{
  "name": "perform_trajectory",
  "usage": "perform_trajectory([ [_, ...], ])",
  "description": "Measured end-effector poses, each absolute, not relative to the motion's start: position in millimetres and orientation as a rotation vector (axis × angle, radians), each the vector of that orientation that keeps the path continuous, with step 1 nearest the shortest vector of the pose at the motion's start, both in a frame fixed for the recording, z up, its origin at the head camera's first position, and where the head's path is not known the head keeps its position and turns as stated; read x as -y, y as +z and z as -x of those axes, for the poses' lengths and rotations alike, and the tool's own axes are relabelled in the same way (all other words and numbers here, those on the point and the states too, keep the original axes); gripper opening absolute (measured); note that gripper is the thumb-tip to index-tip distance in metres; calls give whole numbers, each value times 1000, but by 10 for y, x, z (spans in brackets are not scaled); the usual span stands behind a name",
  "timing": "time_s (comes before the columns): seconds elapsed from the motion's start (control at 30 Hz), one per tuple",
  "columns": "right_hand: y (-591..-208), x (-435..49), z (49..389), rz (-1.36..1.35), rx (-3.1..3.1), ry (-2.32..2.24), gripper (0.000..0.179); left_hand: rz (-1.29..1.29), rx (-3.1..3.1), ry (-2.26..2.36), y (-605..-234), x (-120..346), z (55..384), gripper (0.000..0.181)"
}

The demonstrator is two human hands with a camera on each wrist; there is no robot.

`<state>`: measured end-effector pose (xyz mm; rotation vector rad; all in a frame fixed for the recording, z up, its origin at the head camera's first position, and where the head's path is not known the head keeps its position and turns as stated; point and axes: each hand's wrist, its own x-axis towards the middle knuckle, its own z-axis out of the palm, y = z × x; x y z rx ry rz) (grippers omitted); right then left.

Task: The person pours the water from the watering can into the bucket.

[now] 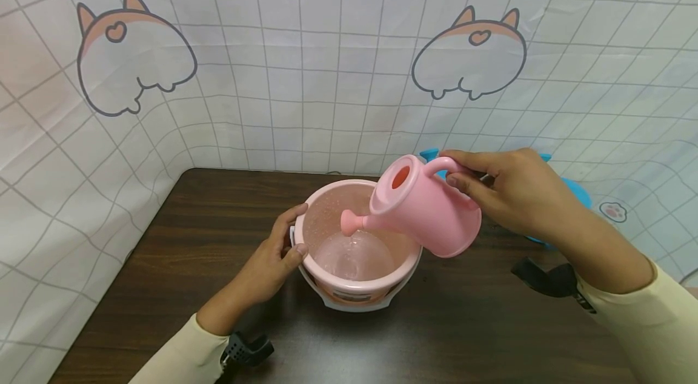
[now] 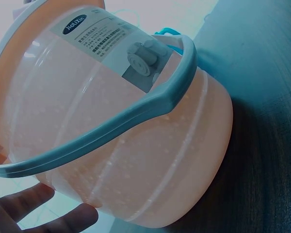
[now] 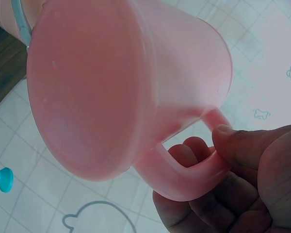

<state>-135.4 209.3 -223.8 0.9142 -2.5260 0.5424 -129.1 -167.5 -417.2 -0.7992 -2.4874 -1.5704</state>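
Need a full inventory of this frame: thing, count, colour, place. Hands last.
watering can: 1, pink, tilted over the bucket, spout pointing down into it
bucket: 1, pink with a pale grey-blue handle folded down, centre of the table, clear water in the bottom
table: 1, dark brown wood
blue item: at least 1, bright blue, behind the right hand, mostly hidden
backdrop cloth: 1, white with grey grid and cartoon prints, behind and beside the table
wrist straps: 2, black, one on each wrist
left hand: holds the bucket's left rim
right hand: grips the watering can's handle
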Motion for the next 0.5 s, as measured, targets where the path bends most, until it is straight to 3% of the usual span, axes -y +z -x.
perform_trajectory([
  [0.5,-2249,-2094,1371,-940,2500,548,39,790,2498,-1552,-4182,1674,1296,67],
])
